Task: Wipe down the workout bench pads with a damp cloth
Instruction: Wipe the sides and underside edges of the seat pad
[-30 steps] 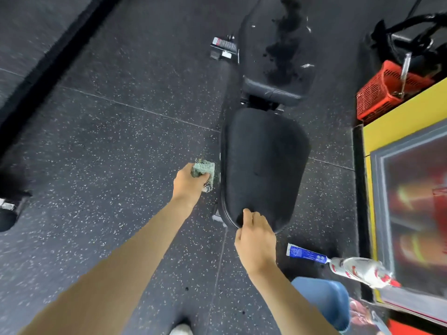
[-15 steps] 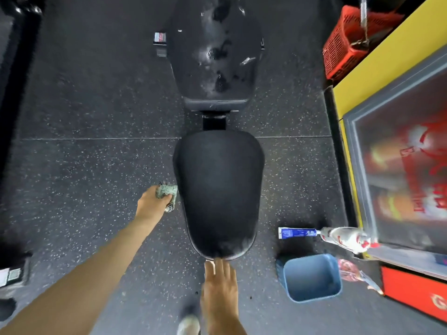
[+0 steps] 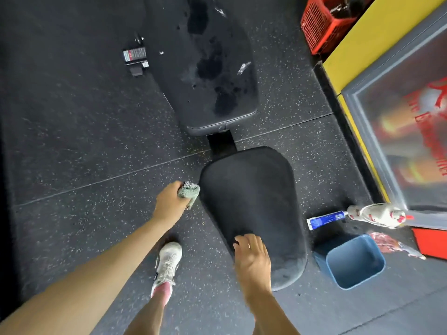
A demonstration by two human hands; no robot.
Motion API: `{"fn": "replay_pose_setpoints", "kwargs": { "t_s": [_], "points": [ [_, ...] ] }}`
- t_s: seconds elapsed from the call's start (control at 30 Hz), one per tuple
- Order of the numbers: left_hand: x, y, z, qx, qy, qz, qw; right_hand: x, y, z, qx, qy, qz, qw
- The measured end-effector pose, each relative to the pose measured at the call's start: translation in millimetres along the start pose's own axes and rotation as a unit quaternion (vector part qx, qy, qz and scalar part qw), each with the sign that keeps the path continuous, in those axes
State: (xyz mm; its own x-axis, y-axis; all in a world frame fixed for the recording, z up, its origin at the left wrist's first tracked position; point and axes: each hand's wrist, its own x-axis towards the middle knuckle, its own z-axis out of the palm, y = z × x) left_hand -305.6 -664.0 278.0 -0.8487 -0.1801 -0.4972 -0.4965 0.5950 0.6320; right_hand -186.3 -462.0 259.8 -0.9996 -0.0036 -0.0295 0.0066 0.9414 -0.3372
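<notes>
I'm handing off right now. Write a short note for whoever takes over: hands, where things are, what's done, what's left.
Left hand grips the green cloth at the left edge of the seat pad.
Right hand rests open on the seat pad's near end.
Back pad: uneven wet-looking blotches. Seat pad top shows no wet streaks.
Blue bucket stands on the floor, right of the seat.
Left: probably wipe the seat top, then even out the back pad.

Dark gym floor (image 3: 72, 141), bright boxes
The floor has tiny light specks and thin lines. A red basket (image 3: 319, 25) sits at 1 o'clock, a yellow box (image 3: 362, 44) with a glass top at 3 o'clock, a blue bin (image 3: 323, 258) at 4 o'clock.
</notes>
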Motion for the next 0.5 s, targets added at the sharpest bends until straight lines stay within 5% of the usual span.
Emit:
{"fn": "replay_pose_setpoints", "kwargs": {
  "t_s": [0.13,0.3,0.5],
  "points": [
    [14.0,-9.4,-17.1,-0.039,-0.059,0.019,0.997,-9.2,-56.4,21.9,0.044,0.062,0.096,0.992],
    [21.6,-18.6,-19.4,-0.117,-0.096,-0.015,0.988,-34.0,-103.7,37.5,0.1,0.033,0.163,0.981],
    [7.3,-26.5,-15.5,-0.373,-0.21,-0.134,0.894,-48.6,-93.9,47.1,0.102,0.02,0.181,0.978]
  ]
}}
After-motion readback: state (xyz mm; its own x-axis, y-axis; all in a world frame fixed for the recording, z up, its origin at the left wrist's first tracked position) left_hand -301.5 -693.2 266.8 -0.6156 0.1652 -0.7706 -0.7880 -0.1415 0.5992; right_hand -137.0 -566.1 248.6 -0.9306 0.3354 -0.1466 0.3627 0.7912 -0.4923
